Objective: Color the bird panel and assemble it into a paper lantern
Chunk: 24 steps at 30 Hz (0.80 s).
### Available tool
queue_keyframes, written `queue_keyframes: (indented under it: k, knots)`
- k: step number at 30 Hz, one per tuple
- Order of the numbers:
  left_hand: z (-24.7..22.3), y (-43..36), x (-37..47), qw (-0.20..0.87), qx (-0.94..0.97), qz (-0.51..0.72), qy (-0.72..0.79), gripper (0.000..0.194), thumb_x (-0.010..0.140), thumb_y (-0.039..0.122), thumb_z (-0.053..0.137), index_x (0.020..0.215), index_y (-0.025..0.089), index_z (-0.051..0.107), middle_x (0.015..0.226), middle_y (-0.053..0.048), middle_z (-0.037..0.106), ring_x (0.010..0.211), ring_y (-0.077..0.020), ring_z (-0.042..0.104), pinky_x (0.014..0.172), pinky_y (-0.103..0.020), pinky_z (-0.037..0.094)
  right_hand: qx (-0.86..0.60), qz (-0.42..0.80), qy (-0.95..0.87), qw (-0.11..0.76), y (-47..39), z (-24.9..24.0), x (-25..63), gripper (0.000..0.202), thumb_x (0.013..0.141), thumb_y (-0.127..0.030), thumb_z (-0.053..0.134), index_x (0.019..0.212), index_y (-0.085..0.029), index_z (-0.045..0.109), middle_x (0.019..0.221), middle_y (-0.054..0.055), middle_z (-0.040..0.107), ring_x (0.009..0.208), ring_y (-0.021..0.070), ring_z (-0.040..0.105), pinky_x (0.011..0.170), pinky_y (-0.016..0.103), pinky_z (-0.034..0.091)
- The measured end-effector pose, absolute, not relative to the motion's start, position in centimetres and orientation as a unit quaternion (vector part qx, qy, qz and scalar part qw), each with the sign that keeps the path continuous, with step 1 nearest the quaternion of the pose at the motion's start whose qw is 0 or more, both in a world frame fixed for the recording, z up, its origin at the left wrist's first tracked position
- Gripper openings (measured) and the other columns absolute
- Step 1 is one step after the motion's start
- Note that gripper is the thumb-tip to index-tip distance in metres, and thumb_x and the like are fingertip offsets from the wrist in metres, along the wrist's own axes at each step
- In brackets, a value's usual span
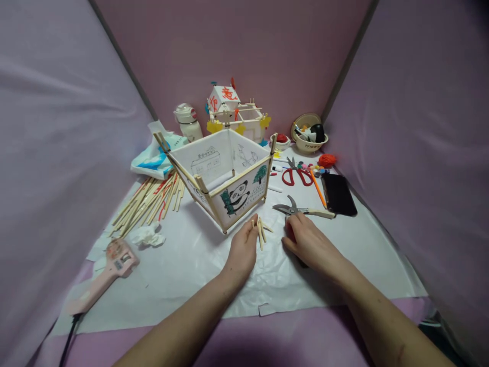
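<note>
My left hand [243, 245] is closed with thumb and forefinger pinched on what looks like a short wooden stick, its tip barely visible. Several more short wooden sticks [262, 232] lie just right of its fingers. My right hand [309, 239] is curled close to the cloth, fingers bent under. A dark object [301, 262] shows partly beneath it, its kind hidden. Pruning shears [294, 208] with open blades lie just beyond that hand. Behind my left hand stands a lantern-like frame [217, 196] of wooden sticks with white drawn panels, one showing a panda.
On the left are a pink glue gun [114, 265], crumpled tissue [148, 236], long sticks [143, 206] and a tissue pack [158, 158]. A bottle [188, 122] and another lantern [244, 120] stand behind. Red scissors [296, 176], an orange pencil [318, 188] and a phone [339, 194] lie right.
</note>
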<state>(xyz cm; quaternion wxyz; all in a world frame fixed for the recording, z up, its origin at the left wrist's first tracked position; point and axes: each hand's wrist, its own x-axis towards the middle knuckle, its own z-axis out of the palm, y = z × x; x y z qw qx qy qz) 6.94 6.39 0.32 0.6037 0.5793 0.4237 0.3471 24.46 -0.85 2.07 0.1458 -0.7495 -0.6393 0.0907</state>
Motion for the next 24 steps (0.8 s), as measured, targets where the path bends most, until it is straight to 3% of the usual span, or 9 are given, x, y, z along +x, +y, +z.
queue_keyframes:
  k: [3, 6, 12, 19, 24]
  knots:
    - [0.9, 5.8, 6.2, 0.559, 0.63, 0.315, 0.437, 0.041, 0.096, 0.029, 0.048, 0.131, 0.016, 0.065, 0.152, -0.009, 0.049, 0.146, -0.023, 0.038, 0.123, -0.041, 0.023, -0.758, 0.071, -0.624, 0.177, -0.6, 2.2, 24.3, 0.007, 0.086, -0.02, 0.06, 0.088, -0.019, 0.054, 0.094, 0.01, 0.056, 0.087, 0.0262, 0.056, 0.078, 0.041, 0.048]
    - [1.1, 5.1, 5.7, 0.537, 0.658, 0.305, 0.432, 0.043, 0.098, 0.033, 0.046, 0.135, 0.017, 0.062, 0.16, -0.009, 0.037, 0.15, -0.0226, 0.03, 0.123, -0.041, 0.022, -0.718, 0.074, -0.638, 0.268, -0.5, 2.7, 23.2, 0.006, 0.091, -0.022, 0.058, 0.094, -0.018, 0.057, 0.094, 0.009, 0.057, 0.09, 0.0254, 0.057, 0.08, 0.04, 0.048]
    - [1.0, 3.7, 5.2, 0.549, 0.656, 0.322, 0.406, 0.041, 0.097, 0.029, 0.053, 0.137, 0.027, 0.061, 0.166, -0.001, 0.02, 0.153, -0.022, 0.019, 0.124, -0.039, 0.014, -0.628, 0.144, -0.691, 0.326, -0.8, 2.3, 20.7, 0.011, 0.094, -0.017, 0.054, 0.104, -0.02, 0.06, 0.102, 0.008, 0.061, 0.095, 0.024, 0.06, 0.085, 0.043, 0.05]
    - [1.0, 3.8, 5.0, 0.599, 0.596, 0.36, 0.395, 0.037, 0.096, 0.025, 0.054, 0.131, 0.026, 0.066, 0.152, -0.003, 0.049, 0.145, -0.0212, 0.038, 0.123, -0.035, 0.02, -0.583, 0.048, -0.678, 0.445, -1.3, 1.8, 19.6, 0.032, 0.093, -0.014, 0.053, 0.123, -0.025, 0.053, 0.119, 0.012, 0.058, 0.113, 0.0273, 0.057, 0.097, 0.05, 0.05]
    - [1.5, 3.6, 4.6, 0.615, 0.552, 0.381, 0.415, 0.05, 0.088, 0.02, 0.066, 0.138, 0.024, 0.059, 0.154, -0.006, 0.046, 0.147, -0.0228, 0.034, 0.125, -0.034, 0.015, -0.577, 0.054, -0.687, 0.438, -1.7, 1.8, 18.9, 0.035, 0.092, -0.014, 0.053, 0.125, -0.025, 0.053, 0.123, 0.013, 0.058, 0.117, 0.0269, 0.057, 0.098, 0.049, 0.052]
